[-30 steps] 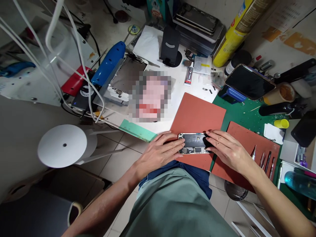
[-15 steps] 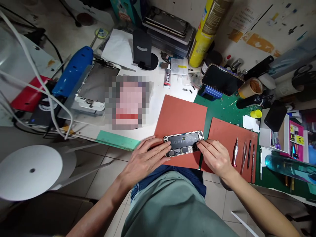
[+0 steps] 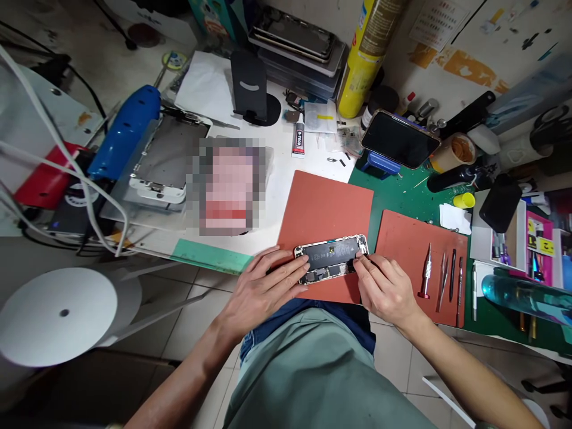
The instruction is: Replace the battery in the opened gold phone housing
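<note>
An opened phone (image 3: 333, 256) lies at a slant on the front of a reddish-brown mat, its long black battery and circuit parts exposed. My left hand (image 3: 263, 286) holds the phone's left end, the fingers stretched across it and the thumb along the near edge. At the other end, my right hand (image 3: 382, 283) has its fingertips pinched together on the lower right corner of the phone's inside. Whatever is between those fingertips is hidden. Just right of that hand, a screwdriver (image 3: 428, 271), tweezers (image 3: 443, 280) and two thin tools rest on a second mat.
Under the phone is the large mat (image 3: 328, 205). A phone on a blue stand (image 3: 382, 165) is behind it. To the left are a glue tube (image 3: 298, 137), a blurred-out patch and a phone screen (image 3: 167, 149). A teal bottle (image 3: 522, 298) lies right, near open boxes.
The right fingertips have shifted slightly left and inward from the phone's right edge. My left hand stays on the phone. The camera view has shifted a little.
</note>
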Motion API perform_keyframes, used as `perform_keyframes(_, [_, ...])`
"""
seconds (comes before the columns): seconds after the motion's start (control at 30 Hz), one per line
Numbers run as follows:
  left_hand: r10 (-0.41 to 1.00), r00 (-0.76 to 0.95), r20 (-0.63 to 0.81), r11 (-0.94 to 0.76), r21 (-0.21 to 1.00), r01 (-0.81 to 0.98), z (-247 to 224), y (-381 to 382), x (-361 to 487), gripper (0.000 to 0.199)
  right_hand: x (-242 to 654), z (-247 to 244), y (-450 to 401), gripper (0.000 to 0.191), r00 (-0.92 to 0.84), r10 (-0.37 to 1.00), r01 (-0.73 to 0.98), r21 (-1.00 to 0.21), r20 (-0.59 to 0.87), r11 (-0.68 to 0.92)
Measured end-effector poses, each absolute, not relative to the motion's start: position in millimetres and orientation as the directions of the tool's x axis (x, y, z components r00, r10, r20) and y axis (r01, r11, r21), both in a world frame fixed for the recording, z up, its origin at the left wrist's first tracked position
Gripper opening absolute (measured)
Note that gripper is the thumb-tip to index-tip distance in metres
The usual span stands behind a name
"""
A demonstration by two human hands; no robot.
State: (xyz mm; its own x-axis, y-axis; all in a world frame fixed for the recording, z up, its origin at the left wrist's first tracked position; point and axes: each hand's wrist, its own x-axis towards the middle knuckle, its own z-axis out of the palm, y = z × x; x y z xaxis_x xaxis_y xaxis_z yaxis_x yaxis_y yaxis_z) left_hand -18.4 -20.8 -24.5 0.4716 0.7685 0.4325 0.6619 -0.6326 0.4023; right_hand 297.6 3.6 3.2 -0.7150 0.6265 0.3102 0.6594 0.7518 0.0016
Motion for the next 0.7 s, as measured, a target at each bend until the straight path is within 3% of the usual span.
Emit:
perform_keyframes(0.13, [0.766,0.505,0.398,-0.637,0.364,0.68,-18,-21,-18,0.046,296,1,0,0.04,-0.714,0.608,0.646,-0.008,0.348,0.763])
perform_keyframes(0.33, [0.78,0.58,0.234,-0.626,0.309,0.716,-7,-16,-7,0.058,295,-5,-5,0.034,-0.716,0.63,0.642,-0.073,0.3,0.764])
perform_keyframes(0.7, [0.773,0.608,0.181,-0.626,0.377,0.683,-4,-8,-3,0.054,291,-8,-7,0.035,-0.678,0.657,0.659,-0.125,0.329,0.742])
